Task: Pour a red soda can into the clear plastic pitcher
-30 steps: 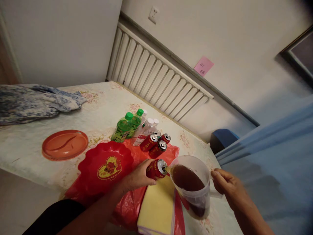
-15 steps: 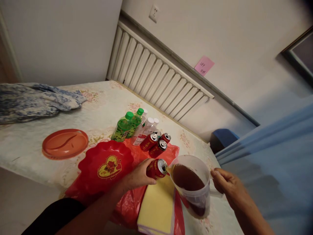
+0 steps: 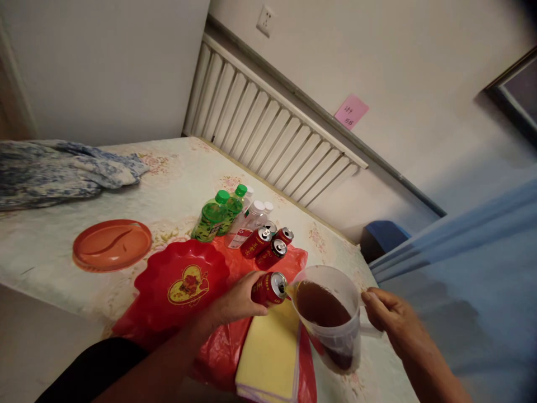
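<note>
Your left hand [image 3: 235,305] clasps the red drink can [image 3: 268,289] — long axis tipped mouth-first over the clear plastic jug [image 3: 331,319]; your right hand [image 3: 388,319] wraps the jug's handle.

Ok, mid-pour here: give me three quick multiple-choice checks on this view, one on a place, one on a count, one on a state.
1. Where does the orange oval plate lie?
A. Left of the red heart dish
B. On the yellow pad
C. Inside the jug

2. How many red cans stand upright beside the bottles?
A. One
B. Three
C. Six

3. How is the can in the left hand held?
A. Upright
B. Tipped, its mouth at the jug's rim
C. Lying on the table

Answers: 1 A, the plate sits on the tablecloth left of the dish. 2 B, three tops show behind the held can. 3 B, the can is tilted to the rim, brown liquid fills the jug, and the right hand grips its handle.
</note>
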{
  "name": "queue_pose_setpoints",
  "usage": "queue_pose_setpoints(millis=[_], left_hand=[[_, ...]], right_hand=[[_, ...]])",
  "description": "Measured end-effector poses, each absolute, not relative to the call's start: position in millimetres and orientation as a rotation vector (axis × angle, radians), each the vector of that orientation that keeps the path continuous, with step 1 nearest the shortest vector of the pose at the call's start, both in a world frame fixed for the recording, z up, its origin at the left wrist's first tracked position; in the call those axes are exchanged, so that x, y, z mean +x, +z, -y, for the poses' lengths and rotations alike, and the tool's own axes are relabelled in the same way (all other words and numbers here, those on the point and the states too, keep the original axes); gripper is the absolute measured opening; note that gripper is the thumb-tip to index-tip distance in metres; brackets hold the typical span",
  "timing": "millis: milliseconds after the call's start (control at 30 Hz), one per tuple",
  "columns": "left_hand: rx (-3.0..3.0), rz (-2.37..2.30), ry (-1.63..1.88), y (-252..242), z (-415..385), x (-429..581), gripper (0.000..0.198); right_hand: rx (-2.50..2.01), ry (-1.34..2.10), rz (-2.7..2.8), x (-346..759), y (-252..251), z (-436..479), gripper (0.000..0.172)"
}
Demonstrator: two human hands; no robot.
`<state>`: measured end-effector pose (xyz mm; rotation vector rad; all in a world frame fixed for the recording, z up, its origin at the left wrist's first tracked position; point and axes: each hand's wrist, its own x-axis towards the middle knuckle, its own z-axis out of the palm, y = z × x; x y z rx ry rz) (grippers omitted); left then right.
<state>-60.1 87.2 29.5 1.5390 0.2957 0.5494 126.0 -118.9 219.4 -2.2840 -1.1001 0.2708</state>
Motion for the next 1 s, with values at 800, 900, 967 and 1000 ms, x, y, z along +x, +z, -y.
queue_pose_setpoints(millis=[800, 900, 967, 1000], left_hand=[[1.552, -0.288, 0.551, 29.3, -87.0, -60.0, 0.072], [1.552, -0.287, 0.551, 30.3, -86.8, -60.4, 0.072], [1.552, -0.296, 0.550, 30.2, -86.8, -60.5, 0.073], [1.551, -0.302, 0.549, 30.0, -86.8, -60.4, 0.074]], right_hand=[[-2.298, 0.287, 1.125, 125.5, 220.2, 118.9, 0.047], [-2.307, 0.292, 1.128, 126.0, 219.8, 119.0, 0.046], [-2.313, 0.288, 1.127, 125.7, 220.2, 118.8, 0.046], [-2.313, 0.285, 1.127, 125.5, 220.5, 118.7, 0.047]])
